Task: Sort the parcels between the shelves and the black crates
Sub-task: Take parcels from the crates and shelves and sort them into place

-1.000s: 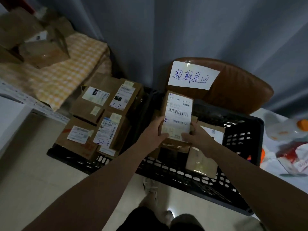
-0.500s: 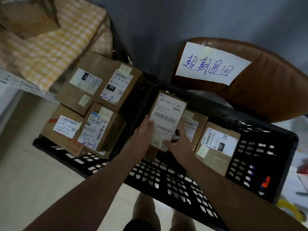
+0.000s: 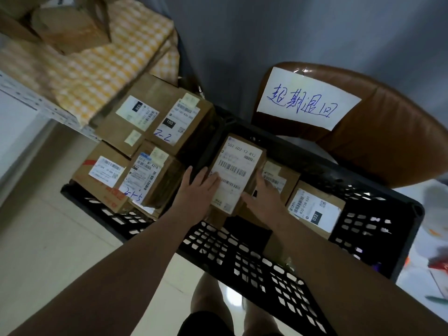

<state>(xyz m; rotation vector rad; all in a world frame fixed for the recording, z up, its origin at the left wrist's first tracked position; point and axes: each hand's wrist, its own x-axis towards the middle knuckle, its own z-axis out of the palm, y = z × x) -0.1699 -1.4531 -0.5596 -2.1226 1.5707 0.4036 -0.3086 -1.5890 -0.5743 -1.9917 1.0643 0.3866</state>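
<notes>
Parcel: oblong brown cardboard box with a white shipping label over its top face. The label carries barcodes, and "502 602 12 812" is printed at the far end. The long axis runs away from me, far end leaning slightly right, label facing up at the camera.

It sits between both hands, over the left part of the right black crate. I cannot tell whether anything supports it from beneath.

Left hand: fingers straight and close together, laid flat on the label's left edge, thumb splayed clear of the box. Right hand: thumb on the label's near right corner, fingers running up the box's right side, clasping it.

The crate walls are rigid black plastic lattice. Two more labelled cardboard boxes lie just right of the parcel. The left black crate holds four labelled cartons.
</notes>
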